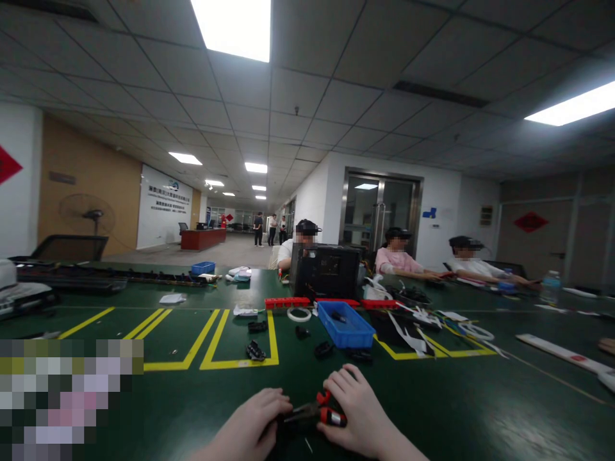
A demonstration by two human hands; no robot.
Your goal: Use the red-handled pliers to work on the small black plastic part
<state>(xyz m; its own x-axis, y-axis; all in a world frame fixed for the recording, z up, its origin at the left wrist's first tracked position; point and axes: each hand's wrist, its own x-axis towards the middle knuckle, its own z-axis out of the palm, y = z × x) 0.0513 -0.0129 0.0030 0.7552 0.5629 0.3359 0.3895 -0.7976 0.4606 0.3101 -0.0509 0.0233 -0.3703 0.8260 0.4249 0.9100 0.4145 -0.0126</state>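
Red-handled pliers (331,416) are in my right hand (358,410), whose fingers wrap round the handles near the table's front edge. Their dark jaws point left, toward my left hand (257,419). My left hand is closed with its fingers curled beside the jaw tips, over a dark object too dim to name. A thin light sliver (308,444) lies on the green table (168,403) between the hands. Beyond them are small black parts (255,350) and a blue tray (346,328) with a dark piece inside.
Farther back stand a black box-shaped case (324,272), red strips (287,303) and a white tape roll (298,314). Yellow tape (240,365) marks the table. Cables and white scraps lie at the right, with a water bottle (550,287). Several people sit or stand beyond.
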